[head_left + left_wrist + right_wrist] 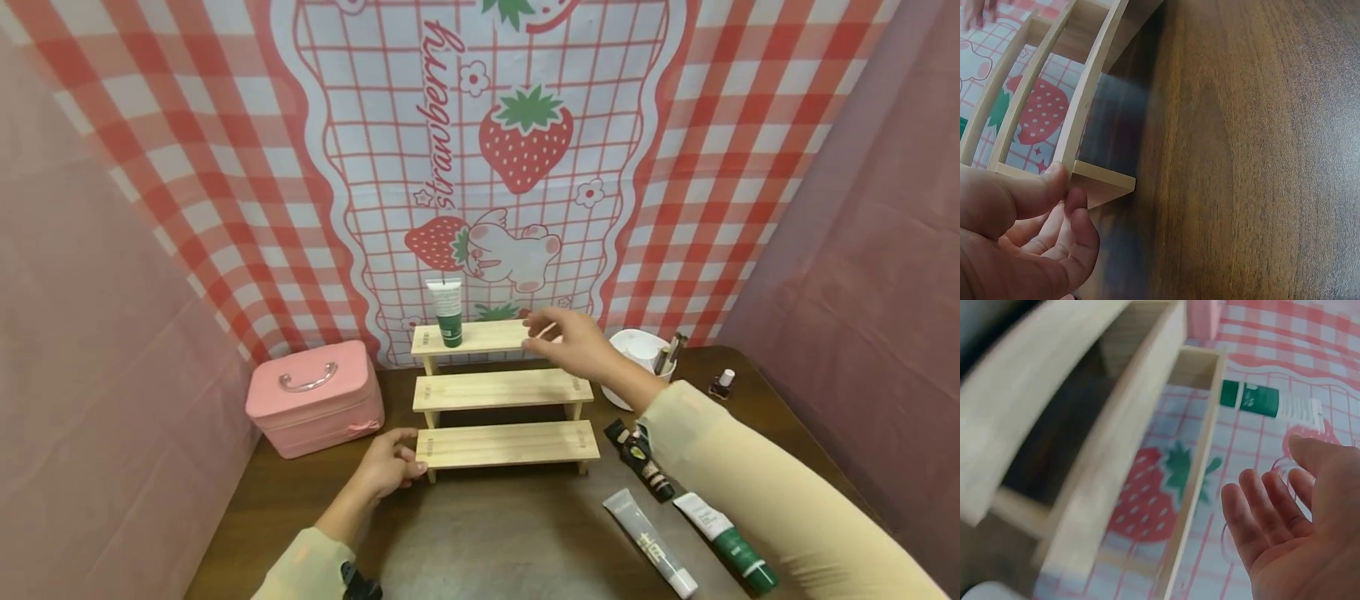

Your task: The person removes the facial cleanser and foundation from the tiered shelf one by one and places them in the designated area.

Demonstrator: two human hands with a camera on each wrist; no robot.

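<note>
A three-step wooden rack (pixel 504 390) stands against the back cloth. At the left end of its lowest step, my left hand (pixel 390 465) pinches the board's edge; the left wrist view shows thumb and fingertips (pixel 1075 200) on either side of it. My right hand (pixel 567 340) is by the right end of the top step, fingers loosely bent and nothing in them. Upright on the left part of that top step stands a small green and white tube (pixel 449 312), cap down. The right wrist view has the same tube (pixel 1260 399) beyond my fingers.
Left of the rack sits a pink case (pixel 315 398) with a handle. On the right are a white holder (pixel 637 346) with pens or brushes, a nail polish bottle (pixel 722 385), a black tube (pixel 641 460), a clear tube (pixel 651 543) and a larger green-white tube (pixel 727 542).
</note>
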